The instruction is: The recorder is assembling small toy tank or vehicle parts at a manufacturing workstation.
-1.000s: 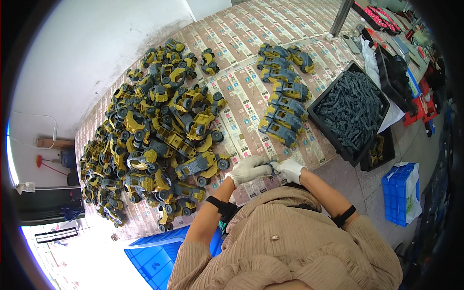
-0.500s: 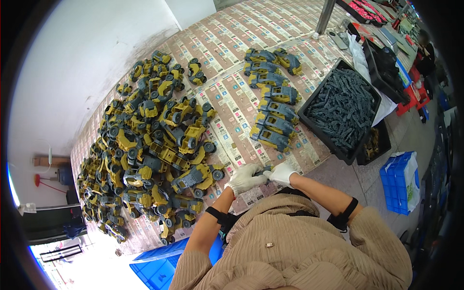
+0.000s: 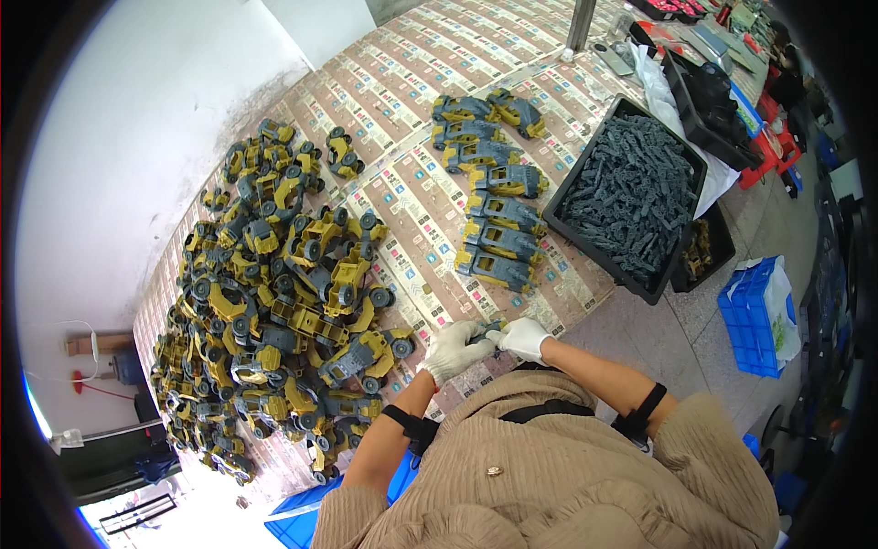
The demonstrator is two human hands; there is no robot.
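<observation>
Both hands wear white gloves and meet at the near edge of the table. My left hand (image 3: 454, 351) is closed around a small grey and yellow toy piece (image 3: 492, 328), of which only a bit shows. The fingers of my right hand (image 3: 523, 339) close on the same piece from the other side. To the left lies a large heap of yellow and grey toy trucks (image 3: 302, 265), many on their sides. Beyond my hands, a row of similar toy trucks (image 3: 498, 233) with grey tops stands side by side.
At right, a black crate (image 3: 560, 220) full of dark grey plastic parts sits on the table's edge, with another black bin (image 3: 725, 261) below. A blue basket (image 3: 754, 320) stands on the floor. A metal post (image 3: 579, 27) rises at the back; a white wall (image 3: 174, 101) borders the left.
The view has shifted slightly, so the heap, row and crate appear further left. My hands stay together on the piece, with a little more of its yellow and grey visible.
</observation>
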